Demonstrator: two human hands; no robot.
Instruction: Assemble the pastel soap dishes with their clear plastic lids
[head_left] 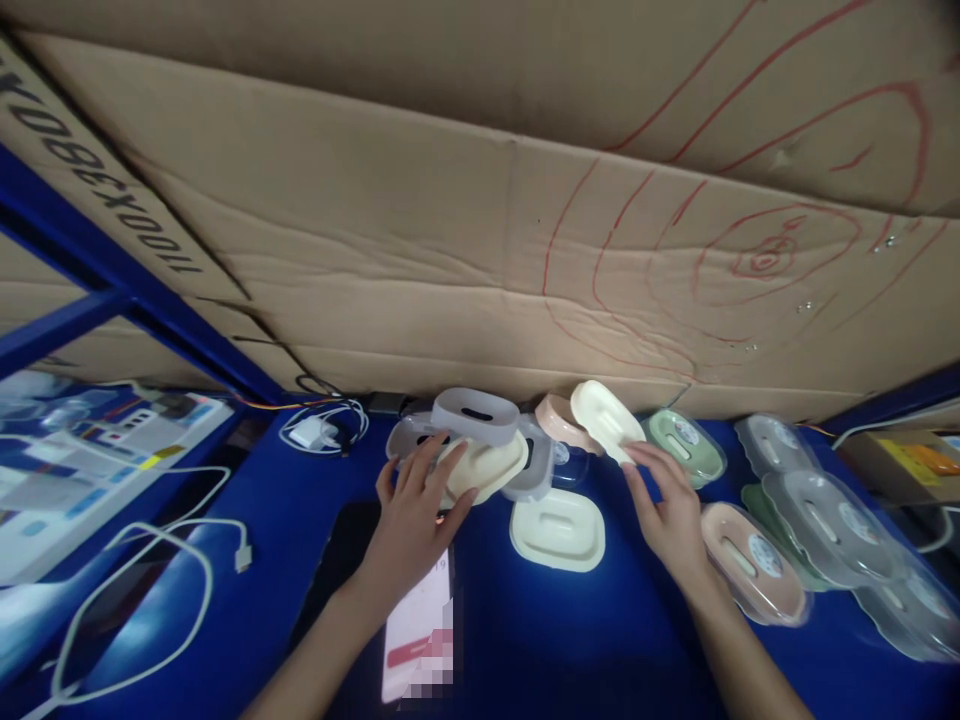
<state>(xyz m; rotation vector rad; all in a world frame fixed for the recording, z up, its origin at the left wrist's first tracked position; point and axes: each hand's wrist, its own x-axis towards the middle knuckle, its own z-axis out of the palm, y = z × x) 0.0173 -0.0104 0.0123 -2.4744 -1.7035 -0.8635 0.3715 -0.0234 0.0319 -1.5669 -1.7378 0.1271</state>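
Observation:
My left hand [416, 500] has its fingers curved over the left edge of a cream soap dish part [491, 468], thumb and index finger against it; the hand hides its left end. Touching this part from behind is a grey oval soap dish part [476, 415] with a dark slot. My right hand [667, 500] pinches the lower end of another cream soap dish part [606, 415], tilted up off the table. Between my hands, a cream oval tray [557, 530] with a raised middle lies flat on the blue surface.
Behind are a pink dish [566, 422] and a wrapped green dish [684, 447]. Several wrapped dishes, including a pink one [756, 563] and a grey one [840, 527], lie right. A lit phone [416, 640] is by my left forearm. Cables and a power strip [180, 430] lie left; cardboard [375, 250] stands behind.

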